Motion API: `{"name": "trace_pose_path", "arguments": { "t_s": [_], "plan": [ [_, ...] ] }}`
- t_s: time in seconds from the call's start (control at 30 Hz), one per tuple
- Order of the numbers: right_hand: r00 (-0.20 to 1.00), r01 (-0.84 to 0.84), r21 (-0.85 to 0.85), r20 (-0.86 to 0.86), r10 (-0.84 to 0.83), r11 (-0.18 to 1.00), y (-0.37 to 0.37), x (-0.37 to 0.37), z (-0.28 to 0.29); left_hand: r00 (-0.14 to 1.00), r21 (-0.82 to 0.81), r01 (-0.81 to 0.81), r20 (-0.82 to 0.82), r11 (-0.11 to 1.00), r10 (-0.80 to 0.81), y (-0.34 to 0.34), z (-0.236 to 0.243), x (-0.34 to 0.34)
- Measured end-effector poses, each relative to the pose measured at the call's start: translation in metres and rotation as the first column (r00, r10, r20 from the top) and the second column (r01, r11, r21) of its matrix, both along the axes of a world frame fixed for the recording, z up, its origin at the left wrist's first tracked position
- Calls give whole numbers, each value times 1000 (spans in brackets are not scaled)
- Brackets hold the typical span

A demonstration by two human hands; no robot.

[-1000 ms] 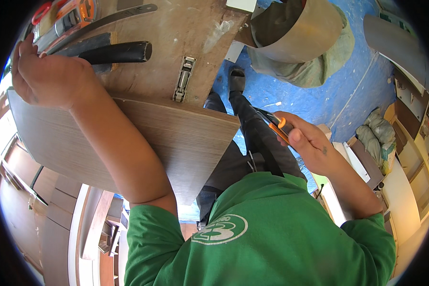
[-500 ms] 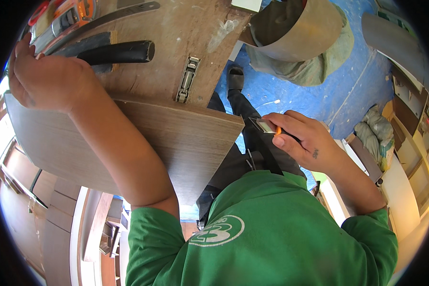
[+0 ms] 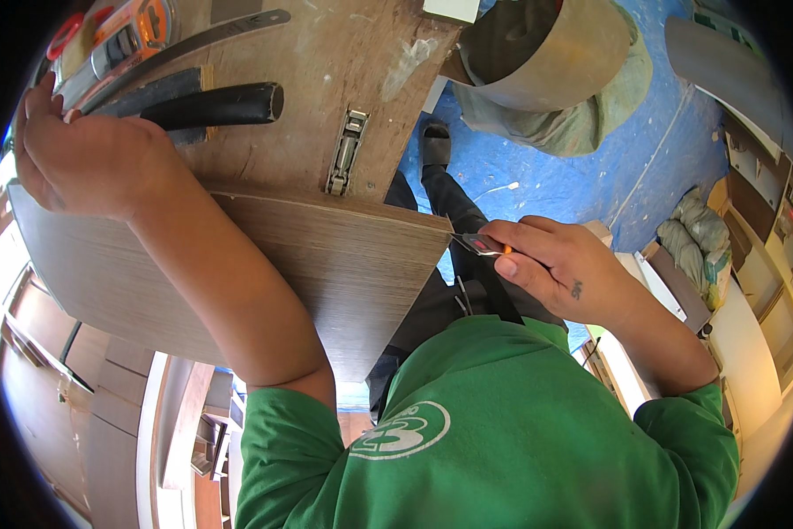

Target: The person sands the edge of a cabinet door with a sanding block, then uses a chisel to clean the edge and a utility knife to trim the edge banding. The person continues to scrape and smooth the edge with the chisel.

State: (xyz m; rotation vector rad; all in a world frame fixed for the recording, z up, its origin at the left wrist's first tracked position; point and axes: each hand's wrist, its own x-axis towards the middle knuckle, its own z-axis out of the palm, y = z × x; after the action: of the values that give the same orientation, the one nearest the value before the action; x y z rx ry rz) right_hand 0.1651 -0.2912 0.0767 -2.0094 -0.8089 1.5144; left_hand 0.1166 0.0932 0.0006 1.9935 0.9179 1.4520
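Observation:
A wood-grain panel (image 3: 326, 264) lies across in front of me, its far edge beside the worktable. My left forearm crosses over it. At its left end is my left hand (image 3: 88, 159), fingers stretched out and slightly apart, near the tools; its underside is hidden. My right hand (image 3: 564, 264) is closed around a utility knife (image 3: 483, 245) with an orange part. The blade tip meets the panel's right corner, or comes very close to it.
On the brown worktable (image 3: 308, 53) lie a metal hinge (image 3: 348, 152), a black-handled tool (image 3: 215, 104), a long curved metal strip (image 3: 193, 51) and an orange-grey tool (image 3: 123, 40). A curved sheet (image 3: 551, 57) and cloth stand over blue floor sheeting (image 3: 670, 150).
My right hand has turned the knife and brought it slightly down and left, toward the panel's corner. The panel has shifted a little; my left hand stays near the same place.

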Motion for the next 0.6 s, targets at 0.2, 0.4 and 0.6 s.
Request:
{"name": "trace_pose_path", "arguments": {
  "t_s": [0.2,0.4,0.6],
  "plan": [
    [998,67,-4,3,-67,998,-6,-5,-3,991,50,-10,-130,999,16,-5,1,-1],
    [995,104,20,-15,-104,994,-8,-9,-5,985,-185,16,174,983,17,-16,11,11],
    [995,91,32,-44,-89,995,-8,-8,-6,992,-224,-13,122,975,41,-19,14,13]
  ]
}}
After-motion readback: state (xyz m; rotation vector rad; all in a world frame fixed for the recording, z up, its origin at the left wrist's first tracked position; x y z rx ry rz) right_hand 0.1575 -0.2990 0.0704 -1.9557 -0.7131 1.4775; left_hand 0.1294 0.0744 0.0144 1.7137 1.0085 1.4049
